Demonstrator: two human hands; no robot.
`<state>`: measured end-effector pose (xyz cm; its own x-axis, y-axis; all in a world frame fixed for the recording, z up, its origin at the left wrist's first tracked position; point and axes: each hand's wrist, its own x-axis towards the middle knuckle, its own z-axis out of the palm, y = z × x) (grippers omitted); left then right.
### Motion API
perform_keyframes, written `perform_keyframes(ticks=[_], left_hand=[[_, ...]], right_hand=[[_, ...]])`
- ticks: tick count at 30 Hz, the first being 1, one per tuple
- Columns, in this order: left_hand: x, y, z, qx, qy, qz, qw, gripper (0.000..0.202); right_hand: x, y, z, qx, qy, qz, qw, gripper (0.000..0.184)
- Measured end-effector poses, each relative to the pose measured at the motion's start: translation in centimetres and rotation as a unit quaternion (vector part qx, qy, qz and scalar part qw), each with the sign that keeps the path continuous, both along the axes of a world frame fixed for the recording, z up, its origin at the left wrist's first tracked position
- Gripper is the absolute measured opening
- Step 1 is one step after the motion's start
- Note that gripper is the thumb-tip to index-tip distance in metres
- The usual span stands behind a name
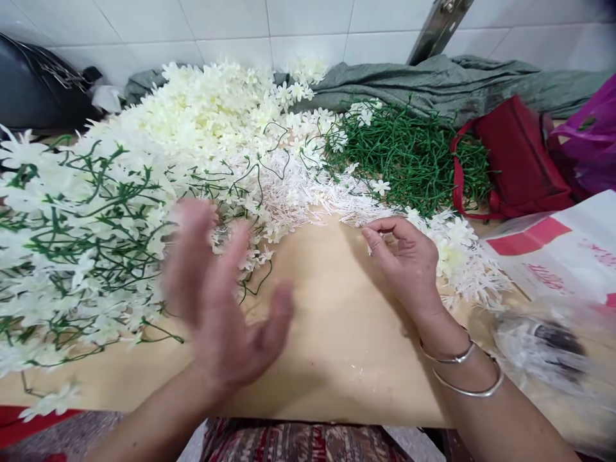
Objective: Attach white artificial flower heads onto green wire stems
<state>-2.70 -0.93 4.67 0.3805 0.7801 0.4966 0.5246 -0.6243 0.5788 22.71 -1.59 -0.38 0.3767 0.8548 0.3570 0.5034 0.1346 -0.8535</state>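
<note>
My left hand (226, 308) is raised over the table, smeared by motion, with its fingers spread and nothing seen in them. It is beside a heap of white artificial flowers on green stems (96, 218). My right hand (404, 256) has thumb and forefinger pinched together at the near edge of a pile of thin white plastic pieces (298, 186). A tiny white bit shows at those fingertips, too small to make out. Behind lies a mound of loose cream-white petals (206, 109). Bare green plastic stems (399, 154) are piled at the back right.
A tan tabletop (337, 333) lies before me. On the right are a red bag (520, 160), a purple plastic bag (590, 141), a white printed bag (572, 250) and a clear plastic bag (543, 346). A black bag (38, 83) stands back left; green cloth (409, 86) lies along the wall.
</note>
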Motion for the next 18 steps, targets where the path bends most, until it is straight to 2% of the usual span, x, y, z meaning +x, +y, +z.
perform_keyframes(ticks=[2,5,8,12,15,18], left_hand=[[2.1,-0.4,-0.9,0.045,0.011,-0.046,0.998,0.07],[4.1,-0.4,-2.7,-0.01,0.059,-0.13,0.99,0.054],[4.7,0.0,-4.7,-0.035,0.107,-0.161,0.981,0.052],[4.8,1.0,-6.0,0.015,0.17,-0.155,0.973,0.052],[4.3,2.4,-6.0,0.047,0.189,-0.128,0.972,0.054],[3.6,3.8,-5.7,0.044,0.176,-0.088,0.98,0.053]], right_hand=[[-0.1,0.0,-0.2,-0.006,-0.03,0.008,1.0,0.01],[-0.1,0.0,-0.3,-0.007,-0.049,0.011,0.999,0.01],[0.0,-0.1,-0.4,-0.009,-0.051,0.015,0.999,0.011],[-0.1,-0.2,-0.4,-0.013,-0.059,0.021,0.998,0.01],[-0.3,-0.3,-0.3,-0.021,-0.069,0.027,0.997,0.01],[-0.2,-0.3,-0.4,-0.02,-0.073,0.026,0.997,0.011]])
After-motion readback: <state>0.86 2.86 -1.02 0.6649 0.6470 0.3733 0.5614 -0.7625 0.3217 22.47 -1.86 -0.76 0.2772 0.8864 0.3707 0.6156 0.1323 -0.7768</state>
